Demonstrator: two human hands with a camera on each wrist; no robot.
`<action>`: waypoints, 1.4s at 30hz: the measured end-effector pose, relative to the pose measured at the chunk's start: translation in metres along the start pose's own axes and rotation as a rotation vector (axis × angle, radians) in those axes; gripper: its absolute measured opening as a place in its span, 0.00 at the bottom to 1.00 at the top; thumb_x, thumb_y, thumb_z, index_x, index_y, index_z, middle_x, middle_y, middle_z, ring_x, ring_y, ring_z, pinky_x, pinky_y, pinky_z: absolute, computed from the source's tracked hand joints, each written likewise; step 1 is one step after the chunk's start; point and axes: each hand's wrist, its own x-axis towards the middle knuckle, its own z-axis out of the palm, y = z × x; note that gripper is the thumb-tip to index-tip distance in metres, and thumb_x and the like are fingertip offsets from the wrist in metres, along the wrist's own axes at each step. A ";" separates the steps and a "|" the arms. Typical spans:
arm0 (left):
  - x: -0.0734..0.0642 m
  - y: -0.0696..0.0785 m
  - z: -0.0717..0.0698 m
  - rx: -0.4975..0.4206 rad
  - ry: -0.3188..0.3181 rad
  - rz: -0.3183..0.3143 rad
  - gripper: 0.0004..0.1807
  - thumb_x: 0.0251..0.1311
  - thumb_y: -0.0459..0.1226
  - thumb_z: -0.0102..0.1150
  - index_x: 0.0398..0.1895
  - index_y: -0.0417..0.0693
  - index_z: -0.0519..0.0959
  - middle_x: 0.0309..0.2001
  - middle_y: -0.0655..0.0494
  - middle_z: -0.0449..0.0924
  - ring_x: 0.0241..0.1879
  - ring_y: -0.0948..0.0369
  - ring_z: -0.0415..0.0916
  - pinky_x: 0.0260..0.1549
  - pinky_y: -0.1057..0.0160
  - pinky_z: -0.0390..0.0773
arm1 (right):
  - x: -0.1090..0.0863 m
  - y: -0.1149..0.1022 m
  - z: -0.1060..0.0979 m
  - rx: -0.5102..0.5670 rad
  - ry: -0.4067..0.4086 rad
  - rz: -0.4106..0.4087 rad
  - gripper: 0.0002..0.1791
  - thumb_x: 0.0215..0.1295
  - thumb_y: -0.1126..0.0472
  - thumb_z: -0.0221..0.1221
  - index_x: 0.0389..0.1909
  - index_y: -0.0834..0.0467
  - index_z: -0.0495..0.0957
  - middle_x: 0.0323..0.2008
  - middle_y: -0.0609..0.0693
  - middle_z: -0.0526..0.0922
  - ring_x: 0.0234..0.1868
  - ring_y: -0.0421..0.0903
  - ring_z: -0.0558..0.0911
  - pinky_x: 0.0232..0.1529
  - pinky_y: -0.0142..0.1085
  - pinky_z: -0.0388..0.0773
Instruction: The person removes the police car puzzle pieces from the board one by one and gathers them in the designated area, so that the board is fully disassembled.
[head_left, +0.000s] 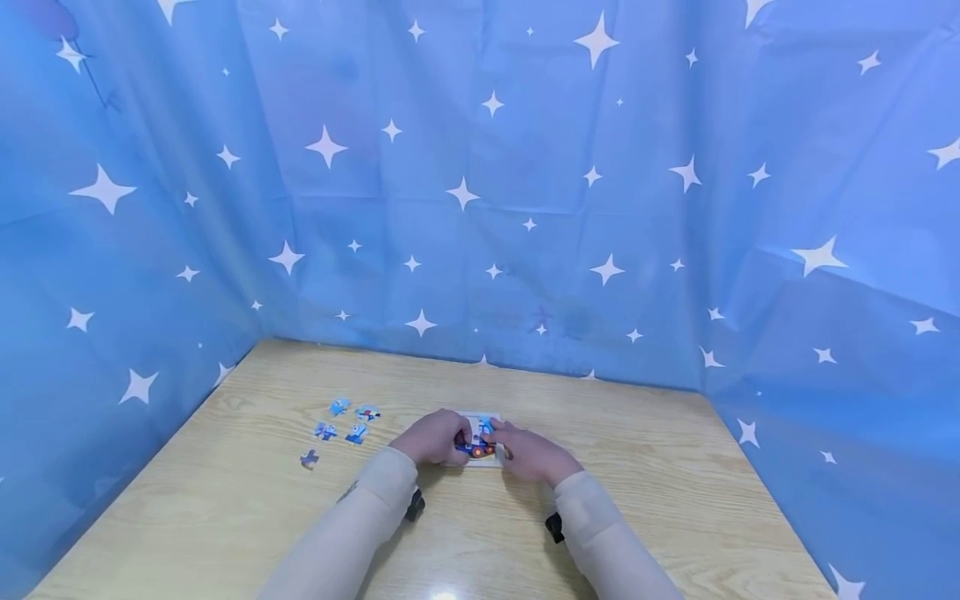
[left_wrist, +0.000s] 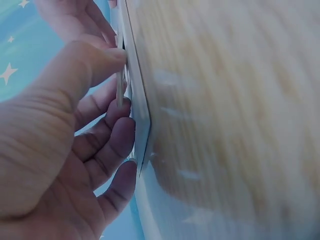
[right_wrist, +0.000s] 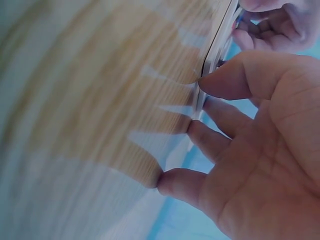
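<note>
Near the middle of the wood-grain surface (head_left: 225, 517), a small puzzle board (head_left: 480, 463) with a colourful vehicle picture lies between the two hands. The left hand (head_left: 433, 437) pinches a thin puzzle piece (left_wrist: 120, 92) just above its left part. The right hand (head_left: 536, 454) touches the board's right end with spread fingers; whether it grips anything, I cannot tell. Well to the left lie five loose pieces (head_left: 357, 434), blue tones among them.
</note>
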 end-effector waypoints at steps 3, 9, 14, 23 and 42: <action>0.000 -0.001 0.002 -0.033 -0.004 -0.024 0.08 0.55 0.38 0.74 0.33 0.52 0.82 0.30 0.64 0.78 0.28 0.66 0.72 0.33 0.66 0.76 | 0.000 0.001 0.002 -0.001 0.001 -0.001 0.24 0.79 0.64 0.47 0.72 0.54 0.69 0.79 0.57 0.55 0.76 0.61 0.58 0.66 0.52 0.68; 0.000 -0.002 0.001 -0.055 -0.012 -0.023 0.08 0.55 0.38 0.75 0.36 0.51 0.83 0.33 0.63 0.79 0.30 0.66 0.73 0.35 0.65 0.77 | 0.000 0.001 0.004 0.003 -0.005 -0.015 0.24 0.80 0.64 0.47 0.73 0.55 0.69 0.79 0.57 0.54 0.69 0.61 0.70 0.63 0.51 0.72; 0.001 -0.001 0.001 -0.041 -0.020 0.001 0.11 0.57 0.38 0.74 0.43 0.50 0.86 0.35 0.64 0.80 0.32 0.66 0.73 0.39 0.64 0.77 | -0.002 0.000 0.002 -0.002 0.003 0.000 0.24 0.78 0.65 0.50 0.73 0.55 0.69 0.79 0.57 0.54 0.64 0.62 0.75 0.50 0.45 0.73; 0.004 -0.001 0.004 -0.086 -0.005 0.005 0.09 0.51 0.32 0.73 0.36 0.48 0.85 0.33 0.63 0.81 0.29 0.67 0.74 0.34 0.67 0.77 | -0.002 -0.002 0.003 0.003 0.016 0.001 0.23 0.78 0.66 0.48 0.71 0.57 0.70 0.78 0.59 0.56 0.73 0.62 0.65 0.54 0.47 0.73; 0.007 -0.010 0.007 -0.132 0.000 0.048 0.07 0.54 0.31 0.69 0.36 0.50 0.85 0.32 0.65 0.81 0.28 0.67 0.73 0.34 0.67 0.76 | 0.002 0.001 -0.002 0.089 -0.042 0.059 0.24 0.81 0.57 0.46 0.74 0.52 0.67 0.80 0.54 0.51 0.79 0.59 0.52 0.74 0.55 0.55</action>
